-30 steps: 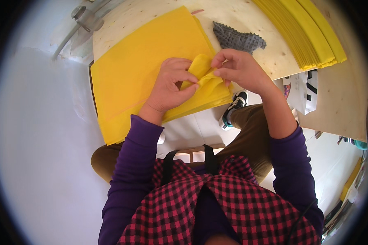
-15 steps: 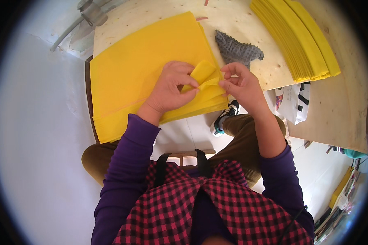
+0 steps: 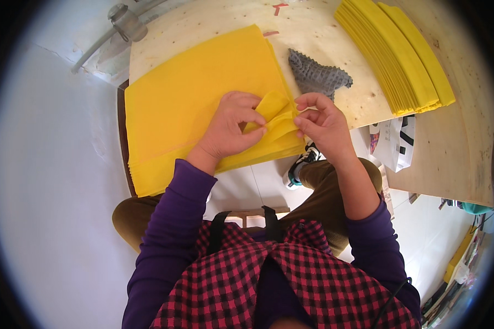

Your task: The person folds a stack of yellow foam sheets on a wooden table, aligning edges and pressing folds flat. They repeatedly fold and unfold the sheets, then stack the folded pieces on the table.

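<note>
A thick stack of yellow sheets [image 3: 192,93] lies on a pale wooden table [image 3: 324,33]. The top sheet's near right corner [image 3: 277,112] is lifted and folded up. My left hand [image 3: 230,129] presses on the stack and pinches that folded corner. My right hand [image 3: 324,123] pinches the same corner from the right, fingers closed on its edge. Both hands meet at the stack's near right edge.
A grey knitted cloth [image 3: 318,74] lies just beyond my right hand. A row of folded yellow sheets [image 3: 395,55] is piled at the far right. A printed bag [image 3: 395,140] hangs by the table edge. A metal fitting [image 3: 127,23] stands at the far left.
The view has shifted a little. Both hands stay on the folded yellow corner, my right hand's fingers closing tighter on its edge.
</note>
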Tool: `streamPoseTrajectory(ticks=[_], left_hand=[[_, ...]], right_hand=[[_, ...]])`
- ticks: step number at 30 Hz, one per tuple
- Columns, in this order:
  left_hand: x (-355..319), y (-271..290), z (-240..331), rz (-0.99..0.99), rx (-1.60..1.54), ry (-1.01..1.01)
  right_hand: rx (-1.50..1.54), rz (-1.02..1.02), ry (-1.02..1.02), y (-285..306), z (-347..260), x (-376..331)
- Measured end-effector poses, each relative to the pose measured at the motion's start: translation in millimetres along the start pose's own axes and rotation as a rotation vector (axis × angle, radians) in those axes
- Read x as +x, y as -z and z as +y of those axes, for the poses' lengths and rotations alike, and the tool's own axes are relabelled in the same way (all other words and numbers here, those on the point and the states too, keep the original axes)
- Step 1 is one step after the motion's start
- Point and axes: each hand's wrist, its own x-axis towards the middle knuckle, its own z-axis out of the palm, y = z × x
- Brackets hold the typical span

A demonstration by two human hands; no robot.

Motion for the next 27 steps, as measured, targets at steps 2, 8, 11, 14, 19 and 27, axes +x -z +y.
streamPoseTrajectory(ticks=[2, 8, 11, 14, 19, 27], left_hand=[[0.0, -0.4, 0.3, 0.008, -0.004, 0.000], [0.3, 0.4, -0.1, 0.003, -0.021, -0.004], [0.4, 0.6, 0.0, 0.006, -0.006, -0.014], [0.1, 0.3, 0.8, 0.013, 0.003, -0.023], [1.4, 3.1, 3.0, -0.023, 0.021, -0.038], [1.5, 2.1, 4.3, -0.035, 0.056, -0.039]], right_hand=[[0.018, 0.011, 0.001, -1.3, 0.7, 0.6], [0.072, 0.010, 0.014, -4.8, -1.0, 2.5], [0.085, -0.003, 0.033, -6.9, -1.1, 4.3], [0.084, -0.002, 0.064, -9.1, -0.2, 6.1], [0.082, 0.007, 0.069, -10.9, -0.8, 8.4], [0.127, 0.028, 0.084, -16.6, 1.2, 12.7]])
